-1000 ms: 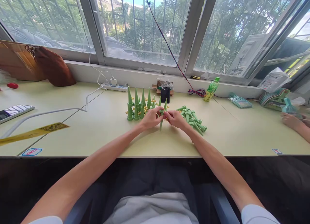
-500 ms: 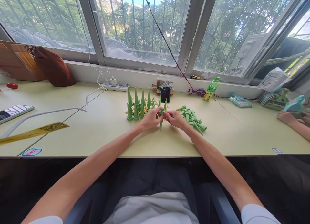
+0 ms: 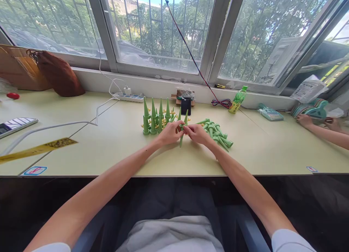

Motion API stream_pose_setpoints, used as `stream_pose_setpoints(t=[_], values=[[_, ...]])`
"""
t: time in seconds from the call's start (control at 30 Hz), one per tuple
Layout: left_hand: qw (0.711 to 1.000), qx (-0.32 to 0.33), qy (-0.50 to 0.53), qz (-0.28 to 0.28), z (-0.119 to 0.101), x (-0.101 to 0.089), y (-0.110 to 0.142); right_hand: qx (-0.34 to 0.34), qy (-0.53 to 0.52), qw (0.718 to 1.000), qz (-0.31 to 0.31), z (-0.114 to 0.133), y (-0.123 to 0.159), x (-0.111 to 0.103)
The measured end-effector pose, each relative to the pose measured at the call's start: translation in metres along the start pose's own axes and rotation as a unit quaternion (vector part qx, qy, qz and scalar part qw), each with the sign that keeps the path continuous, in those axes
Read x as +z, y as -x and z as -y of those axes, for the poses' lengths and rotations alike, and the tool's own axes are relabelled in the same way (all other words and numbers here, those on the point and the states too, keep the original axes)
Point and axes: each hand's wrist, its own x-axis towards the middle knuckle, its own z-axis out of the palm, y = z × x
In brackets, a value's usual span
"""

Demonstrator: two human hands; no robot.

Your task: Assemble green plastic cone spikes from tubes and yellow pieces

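Observation:
A green plastic watering spike (image 3: 181, 140) is pinched between my two hands, its tip pointing down toward the table. The fingers of my left hand (image 3: 169, 133) close around it from the left. My right hand (image 3: 199, 133) grips its upper part with thumb and fingertips, where a small yellow part may be; the fingers hide most of it. Left of my hands, several green spikes with yellow valves (image 3: 146, 124) stand upright in rows. To the right, beside my right wrist, loose green spikes (image 3: 215, 131) lie in a pile.
At the back are a black phone (image 3: 185, 106), a green-capped bottle (image 3: 237, 100) and a power strip (image 3: 131, 97). A brown bag (image 3: 58, 75) stands at left, near a white cable (image 3: 68, 124). On the right, a co-worker's hands (image 3: 307, 120) touch stacked pastel pieces (image 3: 313, 110).
My hands stay in nearly the same place on the spike. The co-worker's hands have moved left, and the light-blue piece near them has shifted onto or beside the stack.

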Motion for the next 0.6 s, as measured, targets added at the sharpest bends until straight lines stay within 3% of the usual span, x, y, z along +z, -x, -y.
stream_pose_setpoints(t=[0.6], values=[[1.0, 0.003, -0.007, 0.011, 0.0036, 0.0009, -0.0006, -0.01, 0.02, 1.0, 0.005, -0.0023, 0.0006, -0.0002]])
